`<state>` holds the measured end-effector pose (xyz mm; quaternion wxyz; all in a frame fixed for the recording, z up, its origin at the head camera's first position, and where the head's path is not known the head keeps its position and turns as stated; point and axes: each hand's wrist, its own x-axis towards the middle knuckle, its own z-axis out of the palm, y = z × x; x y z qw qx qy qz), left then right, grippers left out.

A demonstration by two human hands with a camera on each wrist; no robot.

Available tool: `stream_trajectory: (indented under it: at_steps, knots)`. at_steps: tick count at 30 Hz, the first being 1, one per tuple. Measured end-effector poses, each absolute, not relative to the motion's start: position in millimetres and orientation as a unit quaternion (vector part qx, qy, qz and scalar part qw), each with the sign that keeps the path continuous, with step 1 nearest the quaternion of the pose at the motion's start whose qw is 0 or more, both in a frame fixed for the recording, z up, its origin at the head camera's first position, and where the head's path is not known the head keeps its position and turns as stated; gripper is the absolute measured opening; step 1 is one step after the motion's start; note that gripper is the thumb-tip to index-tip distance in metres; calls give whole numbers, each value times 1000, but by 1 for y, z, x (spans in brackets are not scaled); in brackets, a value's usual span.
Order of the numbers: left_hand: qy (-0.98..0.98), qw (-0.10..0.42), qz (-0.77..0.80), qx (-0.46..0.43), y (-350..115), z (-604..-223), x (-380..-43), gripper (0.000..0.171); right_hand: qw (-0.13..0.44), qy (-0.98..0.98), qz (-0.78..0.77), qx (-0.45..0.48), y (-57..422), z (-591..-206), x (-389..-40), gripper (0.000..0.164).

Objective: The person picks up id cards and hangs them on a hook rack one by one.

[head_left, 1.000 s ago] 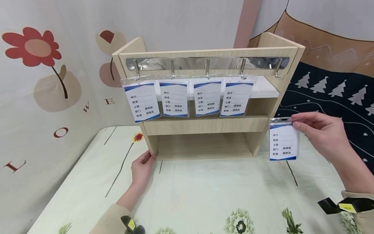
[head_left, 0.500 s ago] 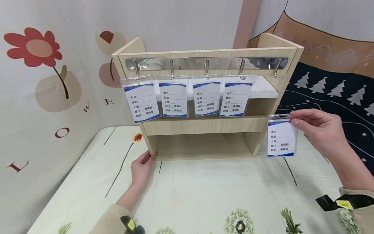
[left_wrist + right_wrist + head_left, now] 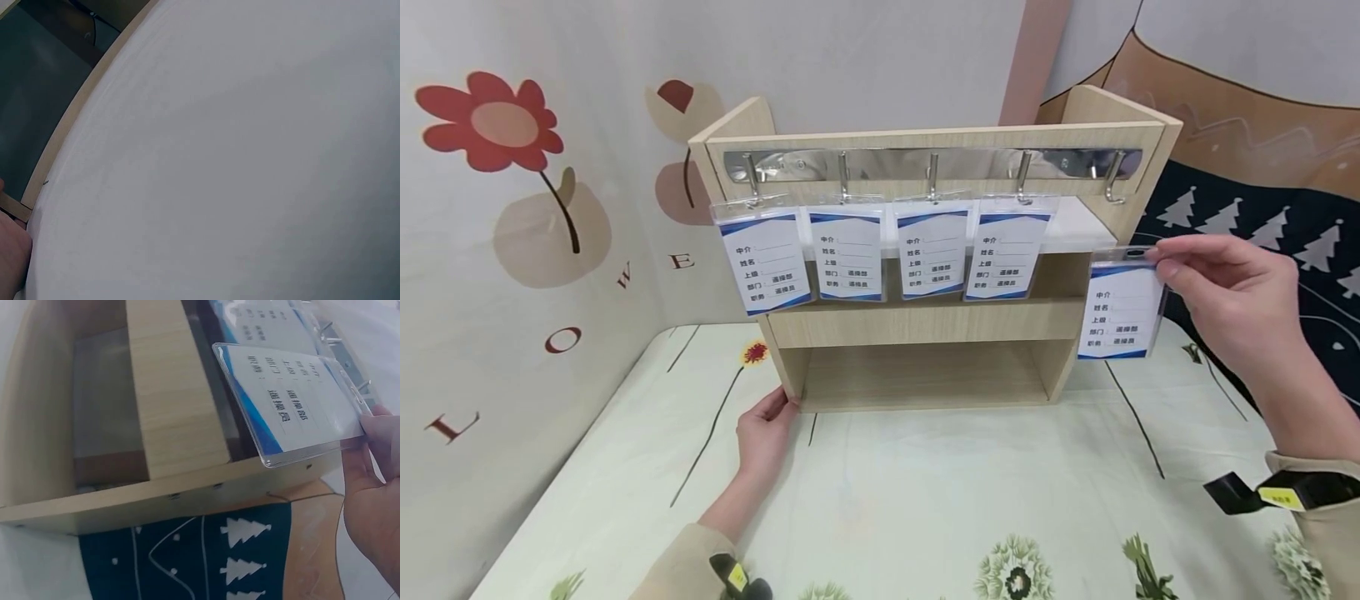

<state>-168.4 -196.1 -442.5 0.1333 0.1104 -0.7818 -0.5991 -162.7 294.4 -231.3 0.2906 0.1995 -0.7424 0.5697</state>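
Observation:
Between thumb and fingers my right hand (image 3: 1236,300) pinches the top right corner of a clear-sleeved ID badge (image 3: 1122,312). The badge hangs upright in front of the right side of a small wooden shelf (image 3: 925,325), below the rightmost hook (image 3: 1114,177), which bears nothing. In the right wrist view the badge (image 3: 294,403) is close up, its slotted top edge by my fingertips. My left hand (image 3: 765,437) holds the shelf's lower left corner; its fingertips are partly hidden. The left wrist view catches only a bit of that hand (image 3: 14,256).
Several more badges (image 3: 848,254) hang side by side from the other hooks on the metal hook strip (image 3: 887,164). A white surface (image 3: 1078,225) lies inside the shelf behind them. The shelf stands on a table with a flowered cloth (image 3: 917,492), against patterned curtains.
My right hand has lifted the badge upward and slightly left, nearer the rightmost hook. The left hand stays at the shelf's corner.

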Motion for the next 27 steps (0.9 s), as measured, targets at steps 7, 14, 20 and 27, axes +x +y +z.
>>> stream_trajectory:
  at_steps: [7,14,20,27]
  knots:
    - [-778,134,-604,110,-196,-442,-168,40,289,-664,647,240,286,-217,-166,23]
    - [-778,136,-603,113,-196,-443,-168,40,292,-632,669,262,279,-209,-173,25]
    - [-779,136,-602,113,-196,-444,-169,39,324,-661,637,229,274,-208,-175,25]
    - [-776,136,-606,112,-195,-443,-169,39,347,-700,592,199,270,-207,-176,25]
